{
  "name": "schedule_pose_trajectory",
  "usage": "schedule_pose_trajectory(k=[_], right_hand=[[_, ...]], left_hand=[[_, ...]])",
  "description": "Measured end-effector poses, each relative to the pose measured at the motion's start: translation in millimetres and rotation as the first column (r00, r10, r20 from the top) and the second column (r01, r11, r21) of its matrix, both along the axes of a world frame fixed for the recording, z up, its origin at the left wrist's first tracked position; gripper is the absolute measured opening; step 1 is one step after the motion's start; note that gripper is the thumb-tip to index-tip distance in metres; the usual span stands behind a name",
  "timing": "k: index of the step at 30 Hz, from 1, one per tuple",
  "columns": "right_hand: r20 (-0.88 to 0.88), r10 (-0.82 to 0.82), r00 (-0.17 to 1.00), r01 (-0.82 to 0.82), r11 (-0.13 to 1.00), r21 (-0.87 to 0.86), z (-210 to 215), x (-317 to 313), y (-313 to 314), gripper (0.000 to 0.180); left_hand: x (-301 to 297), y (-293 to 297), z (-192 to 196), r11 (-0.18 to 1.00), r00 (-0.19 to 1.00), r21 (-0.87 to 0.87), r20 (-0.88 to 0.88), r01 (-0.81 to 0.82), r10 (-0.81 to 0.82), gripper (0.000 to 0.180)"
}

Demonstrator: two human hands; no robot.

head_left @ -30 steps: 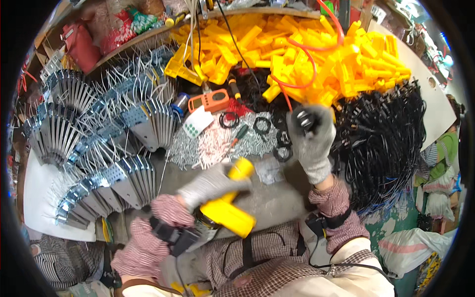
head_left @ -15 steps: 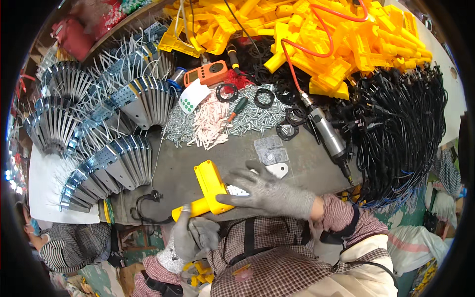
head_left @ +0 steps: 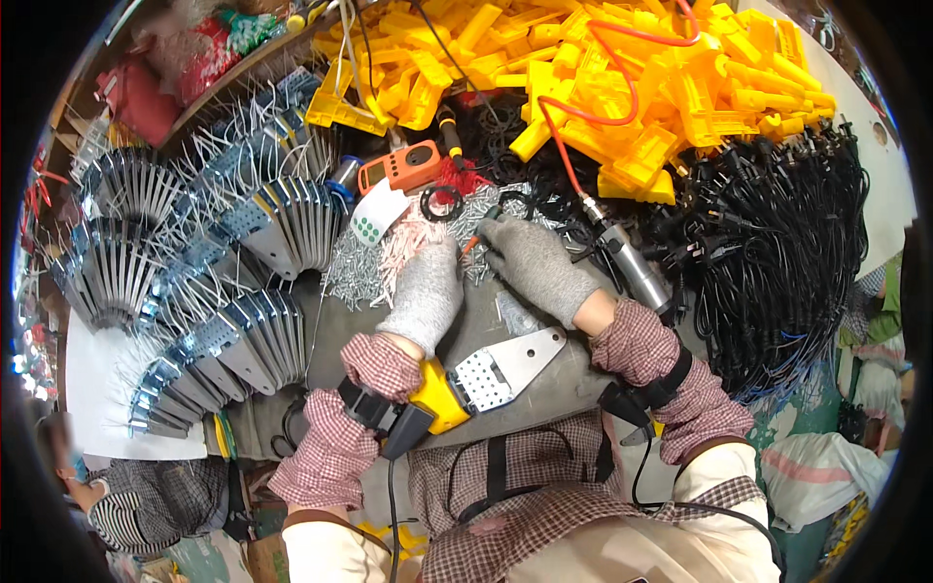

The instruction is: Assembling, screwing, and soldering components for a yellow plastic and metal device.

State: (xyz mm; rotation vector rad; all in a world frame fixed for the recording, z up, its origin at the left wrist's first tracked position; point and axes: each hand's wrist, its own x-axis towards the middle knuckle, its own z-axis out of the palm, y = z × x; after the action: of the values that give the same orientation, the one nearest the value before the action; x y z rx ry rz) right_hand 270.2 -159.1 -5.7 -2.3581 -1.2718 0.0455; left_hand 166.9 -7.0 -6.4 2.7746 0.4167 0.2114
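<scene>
My gloved left hand [head_left: 428, 296] reaches into the pile of small pale pink pieces [head_left: 403, 243]; its fingertips are hidden. Beside it, my gloved right hand [head_left: 539, 267] has its fingers bent down at the pile of silver screws [head_left: 355, 277]; what they grip, if anything, cannot be made out. Against its fingertips lies a screwdriver [head_left: 470, 246] with an orange shaft and green handle. A yellow plastic housing [head_left: 445, 400] rests near the table's front edge, partly under my left forearm. From it sticks out a perforated metal bracket [head_left: 486, 379] with a flat, tapering grey blade [head_left: 535, 352].
Rows of metal blades with white wires [head_left: 233, 335] stand at left. Yellow plastic shells [head_left: 680, 87] are heaped at the back, black power cords [head_left: 777, 262] at right. A power screwdriver [head_left: 634, 264] on a red hose lies near my right hand. An orange meter [head_left: 403, 165] sits behind.
Both hands have left the yellow housing and moved forward to the piles of small parts. The housing now lies on the table, its blade pointing right.
</scene>
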Motion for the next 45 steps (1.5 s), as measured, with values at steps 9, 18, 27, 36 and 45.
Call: schedule_pose_trajectory(k=[9, 18, 27, 36, 45], right_hand=[[-0.115, -0.011, 0.993, 0.037, 0.974, 0.225, 15, 6, -5, 0.023], [-0.324, -0.038, 0.945, 0.134, 0.952, 0.277, 42, -30, -59, 0.020], [-0.327, -0.008, 0.945, 0.135, 0.921, 0.366, 31, -3, -19, 0.020], [-0.266, 0.010, 0.964, 0.103, 0.908, 0.407, 30, -20, -17, 0.015], [-0.317, 0.463, 0.828, -0.295, 0.839, 0.457, -12, -100, -83, 0.025]], left_hand=[[-15, 5, 22, 0.999, 0.981, 0.013, 0.188, 0.050, -0.052, 0.032], [1, -27, -5, 0.911, 0.912, -0.027, -0.001, 0.411, -0.411, 0.021], [-16, -33, 28, 0.865, 0.876, -0.243, -0.099, 0.439, -0.472, 0.025], [-35, 7, 21, 0.866, 0.863, 0.117, -0.217, 0.487, -0.456, 0.029], [-57, 6, 47, 0.848, 0.882, -0.281, -0.010, 0.449, -0.471, 0.022]])
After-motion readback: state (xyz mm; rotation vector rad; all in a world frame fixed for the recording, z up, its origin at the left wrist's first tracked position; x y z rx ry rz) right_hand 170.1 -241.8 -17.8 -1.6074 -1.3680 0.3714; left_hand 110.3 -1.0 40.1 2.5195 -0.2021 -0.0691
